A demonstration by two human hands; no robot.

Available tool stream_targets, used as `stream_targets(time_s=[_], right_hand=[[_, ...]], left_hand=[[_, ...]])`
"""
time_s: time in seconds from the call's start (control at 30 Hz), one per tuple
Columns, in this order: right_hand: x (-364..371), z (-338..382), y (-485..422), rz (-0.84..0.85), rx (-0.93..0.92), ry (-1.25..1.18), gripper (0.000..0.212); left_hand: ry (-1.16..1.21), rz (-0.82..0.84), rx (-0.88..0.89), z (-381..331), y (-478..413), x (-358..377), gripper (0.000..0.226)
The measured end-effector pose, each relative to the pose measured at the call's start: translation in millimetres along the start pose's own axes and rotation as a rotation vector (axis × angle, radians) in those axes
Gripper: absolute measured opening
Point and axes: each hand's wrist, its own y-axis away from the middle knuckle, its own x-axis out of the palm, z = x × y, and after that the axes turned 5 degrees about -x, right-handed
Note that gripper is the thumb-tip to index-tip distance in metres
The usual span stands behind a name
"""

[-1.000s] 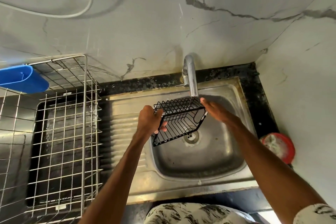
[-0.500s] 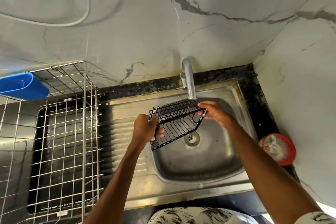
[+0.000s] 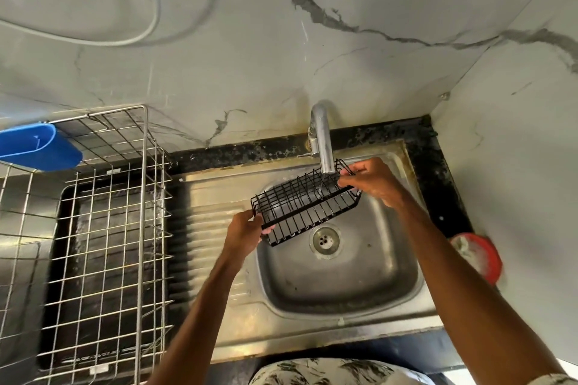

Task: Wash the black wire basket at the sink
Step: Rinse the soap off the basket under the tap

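The fingers (image 3: 256,219) of the left hand (image 3: 245,234) are curled round the wire at the basket's (image 3: 305,206) near-left end. The right hand (image 3: 373,180) pinches the rim at the far-right end, so both hands are closed on it. The basket hangs in the air, tilted, its right end higher and tucked just under the tap's (image 3: 323,147) spout. Its left end is lower, and all of it is over the sink (image 3: 344,286) bowl, above the drain (image 3: 325,238). There's a faint glint under the spout, but I can't say for certain the water is running. It looks a light thing, stiff coated wire that won't give in the hand, though wet it may turn slick. The thicker rim wire at the two ends seems the place to hold it, leaving the thin bottom bars free for rinsing. Beyond, a steel rack (image 3: 144,197) stands over the drainer to the left with a blue tub (image 3: 34,147) at its corner. A red dish (image 3: 478,255) sits by the black desk (image 3: 444,172) on the right.
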Motion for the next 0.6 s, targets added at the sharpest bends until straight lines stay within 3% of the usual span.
stream_targets(time_s=[0.17, 0.27, 0.3, 0.37, 0.47, 0.6], right_hand=[[-3.4, 19.9, 15.8, -0.113, -0.046, 0.213, 0.026], [3.6, 28.5, 24.4, -0.222, -0.031, 0.356, 0.041], [8.9, 32.3, 27.4, -0.25, -0.022, 0.38, 0.045], [23.3, 39.5, 33.2, -0.291, 0.007, 0.425, 0.053], [43.0, 49.7, 40.2, -0.313, 0.024, 0.516, 0.06], [58.7, 54.4, 46.0, -0.293, -0.01, 0.619, 0.052]], left_hand=[[-0.169, -0.058, 0.041, -16.3, 9.5, 12.1, 0.027], [-0.254, -0.218, 0.241, -27.3, 24.5, 31.0, 0.023], [-0.271, -0.238, 0.322, -29.5, 24.4, 41.3, 0.03], [-0.299, -0.148, 0.374, -41.7, 26.5, 62.1, 0.044], [-0.276, -0.061, 0.319, -65.1, 26.8, 83.4, 0.055], [-0.039, -0.048, 0.133, -72.2, 6.4, 86.2, 0.054]])
